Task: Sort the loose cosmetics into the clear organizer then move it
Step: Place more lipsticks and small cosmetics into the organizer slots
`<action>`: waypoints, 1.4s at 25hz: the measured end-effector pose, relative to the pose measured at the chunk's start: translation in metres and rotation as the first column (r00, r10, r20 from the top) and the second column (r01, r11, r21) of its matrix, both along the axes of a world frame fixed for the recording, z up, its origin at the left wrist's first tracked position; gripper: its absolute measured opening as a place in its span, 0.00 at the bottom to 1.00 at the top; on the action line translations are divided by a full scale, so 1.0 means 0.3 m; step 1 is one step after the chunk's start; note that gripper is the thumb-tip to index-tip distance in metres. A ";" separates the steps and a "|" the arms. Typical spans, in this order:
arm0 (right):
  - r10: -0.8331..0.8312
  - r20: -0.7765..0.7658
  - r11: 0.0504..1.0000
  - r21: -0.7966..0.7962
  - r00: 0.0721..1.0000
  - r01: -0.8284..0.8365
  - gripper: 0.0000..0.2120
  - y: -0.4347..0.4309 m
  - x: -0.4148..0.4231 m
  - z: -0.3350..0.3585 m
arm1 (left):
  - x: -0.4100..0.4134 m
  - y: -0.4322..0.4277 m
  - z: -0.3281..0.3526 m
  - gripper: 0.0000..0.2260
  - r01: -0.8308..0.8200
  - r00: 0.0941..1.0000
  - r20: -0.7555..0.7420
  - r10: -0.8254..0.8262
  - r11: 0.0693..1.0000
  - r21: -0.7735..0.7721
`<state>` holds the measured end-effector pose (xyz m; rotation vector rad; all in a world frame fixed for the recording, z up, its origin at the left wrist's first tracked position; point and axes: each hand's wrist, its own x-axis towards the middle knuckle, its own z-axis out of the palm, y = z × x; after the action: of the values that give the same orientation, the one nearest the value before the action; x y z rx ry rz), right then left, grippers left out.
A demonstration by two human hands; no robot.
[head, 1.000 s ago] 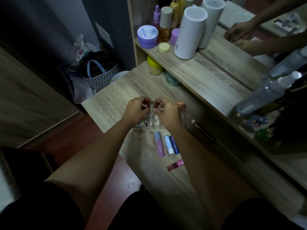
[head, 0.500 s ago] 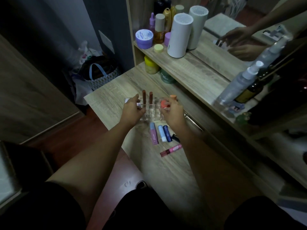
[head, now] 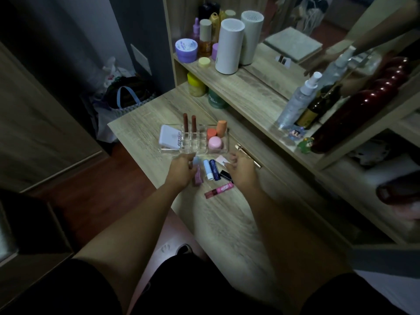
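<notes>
Head view: clear organizer [head: 193, 142] sits on the bench [head: 227, 219], part filled: white compact at its left end, two brown lipsticks [head: 189, 122] upright in the middle slots, sponge and small jars at its right end. Loose tubes lie just in front of it: mauve tube [head: 198, 176], pale blue stick [head: 208, 169], navy stick [head: 214, 169], pink tube [head: 219, 190]. Left hand [head: 181, 170] fingers curled at the mauve tube, grip uncertain. Right hand [head: 242, 170] fingers loosely spread, holding nothing. Judgement: tubes light, rigid, smooth, prone to roll; pinch mid-barrel. Organizer hard and slick; lift by both ends, kept level.
</notes>
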<state>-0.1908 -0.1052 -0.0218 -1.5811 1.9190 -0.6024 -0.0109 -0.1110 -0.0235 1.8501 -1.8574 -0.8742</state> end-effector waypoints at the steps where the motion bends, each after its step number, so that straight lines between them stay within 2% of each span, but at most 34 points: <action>1: -0.015 -0.037 1.000 0.012 0.999 0.015 0.18 0.008 -0.018 -0.012 | -0.010 0.010 -0.015 0.17 0.026 0.999 0.032 -0.026 1.000 0.009; 4: -0.009 -0.197 1.000 0.024 0.980 0.014 0.20 0.013 -0.078 -0.047 | -0.042 0.035 -0.065 0.13 0.083 0.989 0.115 -0.088 0.995 0.049; 6: 0.095 -0.329 0.995 0.063 0.939 -0.079 0.24 0.002 -0.103 -0.060 | -0.050 0.052 -0.091 0.13 0.089 0.983 0.152 -0.101 0.992 0.088; 8: 0.186 -0.396 0.982 0.108 0.899 -0.156 0.28 -0.028 -0.122 -0.073 | -0.055 0.052 -0.107 0.14 0.085 0.980 0.168 -0.104 0.989 0.119; 13: 0.198 -0.483 0.977 0.172 0.853 -0.129 0.26 -0.082 -0.127 -0.107 | -0.048 0.039 -0.101 0.12 -0.032 0.995 0.095 0.026 0.998 0.062; 15: 0.245 -0.537 0.968 0.186 0.807 -0.170 0.23 -0.097 -0.133 -0.120 | -0.057 0.027 -0.102 0.13 -0.117 0.992 0.050 0.113 0.988 0.098; 20: 0.126 -0.529 0.988 0.143 0.839 -0.058 0.17 -0.142 -0.152 -0.137 | -0.054 -0.009 -0.123 0.14 -0.230 0.968 -0.039 0.247 0.940 0.254; 24: 0.153 -0.515 0.980 0.188 0.843 -0.064 0.15 -0.151 -0.149 -0.140 | -0.033 -0.013 -0.114 0.13 -0.208 0.958 -0.123 0.258 0.924 0.321; 26: 0.173 -0.517 0.978 0.189 0.839 -0.085 0.14 -0.154 -0.148 -0.128 | -0.022 -0.015 -0.089 0.12 -0.204 0.950 -0.170 0.263 0.931 0.302; 28: 0.100 -0.414 0.992 0.109 0.905 -0.060 0.13 -0.155 -0.141 -0.100 | 0.001 -0.020 -0.052 0.10 -0.199 0.945 -0.209 0.253 0.948 0.248; 30: -0.059 -0.066 0.998 -0.004 0.996 0.058 0.12 -0.156 -0.112 -0.052 | 0.039 -0.039 -0.011 0.10 -0.162 0.923 -0.306 0.233 0.957 0.240; 31: -0.091 0.133 0.995 -0.025 0.987 0.095 0.14 -0.157 -0.088 -0.022 | 0.060 -0.050 0.011 0.12 -0.138 0.901 -0.370 0.226 0.959 0.249; 33: -0.049 0.446 0.996 -0.043 0.894 0.076 0.20 -0.161 -0.033 0.036 | 0.106 -0.089 0.051 0.16 -0.148 0.853 -0.460 0.245 0.960 0.237; 35: -0.008 0.598 0.998 -0.050 0.801 0.048 0.19 -0.185 0.024 0.077 | 0.136 -0.132 0.088 0.16 -0.228 0.838 -0.468 0.279 0.960 0.164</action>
<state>-0.1837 -0.1608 0.0014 -1.1945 1.4476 -1.0431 0.0299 -0.1506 0.0029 1.6767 -1.2460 -1.2190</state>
